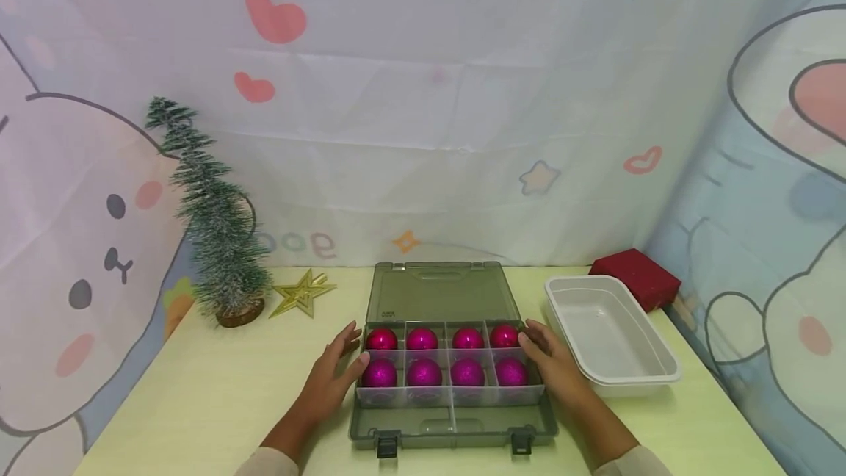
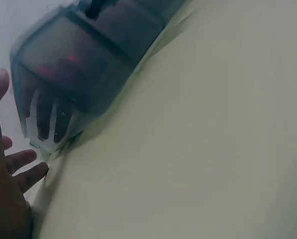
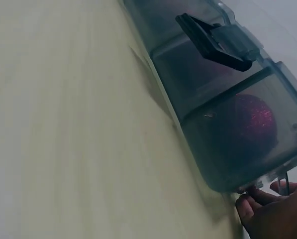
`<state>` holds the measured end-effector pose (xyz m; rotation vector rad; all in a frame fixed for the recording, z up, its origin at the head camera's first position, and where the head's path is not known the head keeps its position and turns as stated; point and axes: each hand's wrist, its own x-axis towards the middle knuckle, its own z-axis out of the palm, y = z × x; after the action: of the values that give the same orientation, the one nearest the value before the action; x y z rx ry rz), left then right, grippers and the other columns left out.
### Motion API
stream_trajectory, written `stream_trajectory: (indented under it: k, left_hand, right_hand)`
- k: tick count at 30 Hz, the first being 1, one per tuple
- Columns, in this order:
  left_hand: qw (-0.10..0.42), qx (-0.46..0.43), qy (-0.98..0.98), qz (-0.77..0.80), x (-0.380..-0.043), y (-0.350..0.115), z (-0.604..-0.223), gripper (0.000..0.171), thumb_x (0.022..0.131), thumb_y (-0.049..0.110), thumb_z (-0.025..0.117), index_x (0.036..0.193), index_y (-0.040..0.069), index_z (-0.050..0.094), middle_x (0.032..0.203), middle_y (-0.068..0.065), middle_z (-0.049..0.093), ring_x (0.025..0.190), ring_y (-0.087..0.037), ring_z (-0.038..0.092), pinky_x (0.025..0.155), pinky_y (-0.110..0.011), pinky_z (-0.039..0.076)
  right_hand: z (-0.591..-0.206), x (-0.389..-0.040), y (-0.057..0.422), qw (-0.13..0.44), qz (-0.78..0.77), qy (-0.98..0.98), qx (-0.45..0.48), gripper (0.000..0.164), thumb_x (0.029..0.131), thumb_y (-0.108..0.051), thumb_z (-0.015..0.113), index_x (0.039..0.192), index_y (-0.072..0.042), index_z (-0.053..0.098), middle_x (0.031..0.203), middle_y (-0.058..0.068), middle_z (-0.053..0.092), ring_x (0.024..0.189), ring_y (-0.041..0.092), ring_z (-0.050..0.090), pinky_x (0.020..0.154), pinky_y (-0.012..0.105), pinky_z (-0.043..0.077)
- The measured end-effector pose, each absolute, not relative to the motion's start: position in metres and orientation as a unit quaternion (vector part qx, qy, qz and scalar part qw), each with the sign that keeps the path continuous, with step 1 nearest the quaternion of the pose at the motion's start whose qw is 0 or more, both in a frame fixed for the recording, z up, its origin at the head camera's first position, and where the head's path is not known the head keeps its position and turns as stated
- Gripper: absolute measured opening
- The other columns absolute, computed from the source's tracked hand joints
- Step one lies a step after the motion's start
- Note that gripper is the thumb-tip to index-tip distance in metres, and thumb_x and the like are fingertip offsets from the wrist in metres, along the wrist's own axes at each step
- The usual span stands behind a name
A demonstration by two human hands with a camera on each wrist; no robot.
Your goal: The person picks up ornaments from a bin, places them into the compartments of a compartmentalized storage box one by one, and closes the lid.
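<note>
A grey translucent organizer box [image 1: 431, 423] lies on the table with its lid [image 1: 441, 292] raised at the back. Two rows of its compartments hold several magenta baubles: shiny ones [image 1: 421, 339] behind, glittery ones [image 1: 424, 372] in front. The front compartments hold nothing. At the box's left side is my left hand [image 1: 329, 377], fingers spread and relaxed, thumb by the glittery row. My right hand [image 1: 557, 366] lies along the right side, fingertips at the back right corner. In the right wrist view, its fingers [image 3: 247, 209] touch the box's lower corner near a dark latch [image 3: 213, 42].
A small frosted Christmas tree [image 1: 221, 241] stands at the back left, beside a gold star topper [image 1: 304, 294]. To the right sits a white plastic tub [image 1: 611, 380], with a dark red box [image 1: 636, 279] behind it. A printed cloth backdrop [image 1: 449, 109] hangs behind the table.
</note>
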<state>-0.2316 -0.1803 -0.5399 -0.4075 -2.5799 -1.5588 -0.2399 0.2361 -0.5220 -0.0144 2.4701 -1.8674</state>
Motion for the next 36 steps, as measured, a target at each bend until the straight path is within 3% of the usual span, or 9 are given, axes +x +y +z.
stream_trajectory:
  k: [4,14,20,25,30,36]
  left_hand:
    - [0.034,-0.119,-0.850,-0.512,-0.247,-0.178,-0.540,0.078,0.110,0.035,0.062,0.173,0.005,0.028,0.163,-0.024,0.055,0.157,-0.049,0.046,0.128,-0.076,0.027]
    - [0.027,-0.111,-0.866,-0.487,-0.267,-0.169,-0.543,0.082,0.106,0.037,0.068,0.173,0.006,0.030,0.161,-0.025,0.058,0.158,-0.055,0.038,0.128,-0.078,0.025]
    - [0.026,-0.090,-0.869,-0.485,-0.263,-0.167,-0.541,0.087,0.105,0.043,0.069,0.172,0.006,0.030,0.164,-0.026,0.053,0.162,-0.063,0.021,0.129,-0.081,0.014]
    - [-0.007,-0.080,-0.869,-0.488,-0.262,-0.170,-0.537,0.092,0.107,0.043,0.067,0.175,0.005,0.019,0.173,-0.021,0.044,0.168,-0.057,0.011,0.135,-0.074,0.004]
    - [-0.019,-0.079,-0.857,-0.509,-0.263,-0.168,-0.532,0.092,0.107,0.039,0.066,0.175,0.003,0.017,0.174,-0.024,0.041,0.169,-0.053,0.010,0.136,-0.069,-0.003]
    - [-0.040,-0.084,-0.836,-0.540,-0.263,-0.168,-0.530,0.091,0.108,0.032,0.067,0.175,0.001,0.015,0.174,-0.026,0.036,0.171,-0.049,0.006,0.136,-0.067,-0.009]
  right_hand:
    - [-0.524,-0.248,0.231,0.022,-0.628,0.778,0.012,0.071,0.115,-0.039,0.057,0.169,0.000,0.033,0.171,0.031,0.039,0.163,0.046,0.035,0.133,0.065,0.030]
    - [-0.524,-0.250,0.236,0.033,-0.668,0.743,0.001,0.066,0.117,-0.025,0.052,0.171,0.002,0.026,0.177,0.032,0.025,0.169,0.045,0.019,0.138,0.062,0.015]
    - [-0.527,-0.250,0.234,0.035,-0.673,0.739,-0.007,0.065,0.116,-0.018,0.053,0.171,0.002,0.026,0.178,0.031,0.025,0.169,0.047,0.020,0.138,0.061,0.016]
    - [-0.528,-0.250,0.233,0.038,-0.669,0.743,-0.015,0.067,0.115,-0.018,0.054,0.172,0.002,0.025,0.179,0.029,0.024,0.169,0.046,0.018,0.137,0.063,0.015]
    - [-0.528,-0.251,0.235,0.042,-0.663,0.747,-0.024,0.068,0.115,-0.018,0.056,0.172,0.001,0.024,0.181,0.028,0.019,0.170,0.048,0.011,0.137,0.067,0.012]
    - [-0.528,-0.249,0.236,0.046,-0.680,0.732,-0.014,0.067,0.115,-0.016,0.056,0.172,-0.001,0.025,0.180,0.027,0.022,0.170,0.046,0.014,0.138,0.063,0.012]
